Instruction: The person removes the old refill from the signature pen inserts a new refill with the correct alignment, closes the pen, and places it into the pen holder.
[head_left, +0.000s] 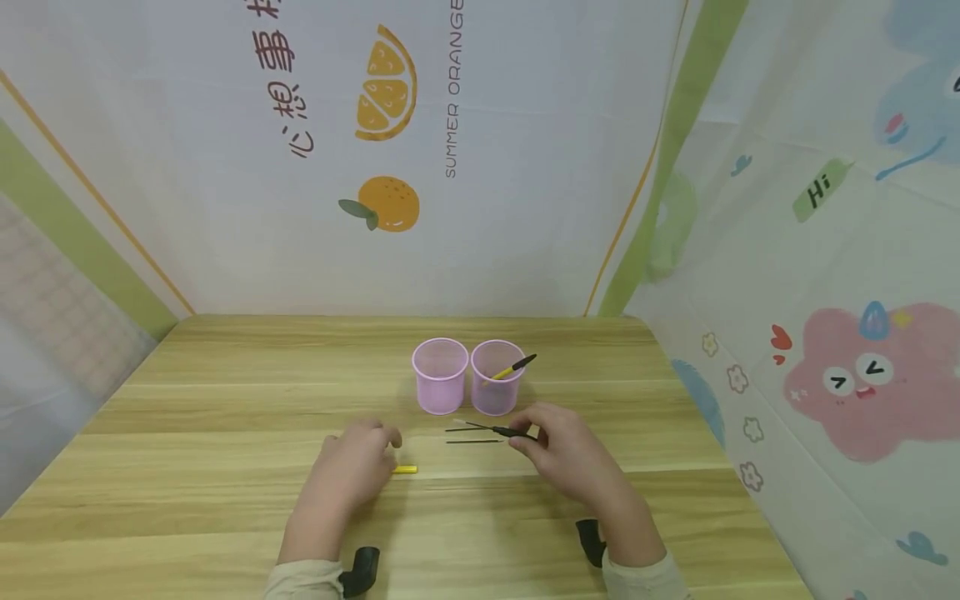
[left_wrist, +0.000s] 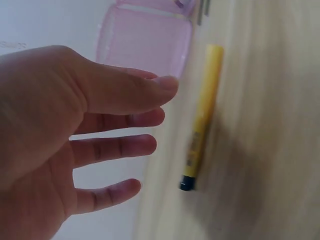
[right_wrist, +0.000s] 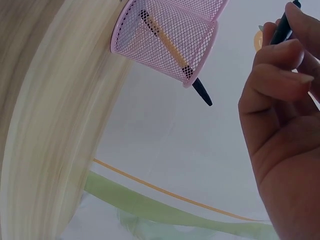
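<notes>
My right hand (head_left: 558,442) pinches a black tapered pen part (head_left: 516,432) between thumb and fingers. A thin stick like a refill points left from it in the head view. In the right wrist view only the black part (right_wrist: 282,31) shows in the fingers. My left hand (head_left: 356,462) hovers beside a yellow pen barrel (left_wrist: 205,110) with a dark end, its fingers loosely extended and apart from the barrel. Part of that barrel is hidden by the hand in the head view. A thin dark refill (head_left: 474,442) lies on the table, with another close behind it.
Two pink mesh cups stand side by side behind the hands, the left cup (head_left: 440,396) and the right cup (head_left: 493,400). A yellow and black pen (head_left: 517,367) leans in the right one. Printed cloth (head_left: 525,233) hangs behind the wooden table (head_left: 225,400).
</notes>
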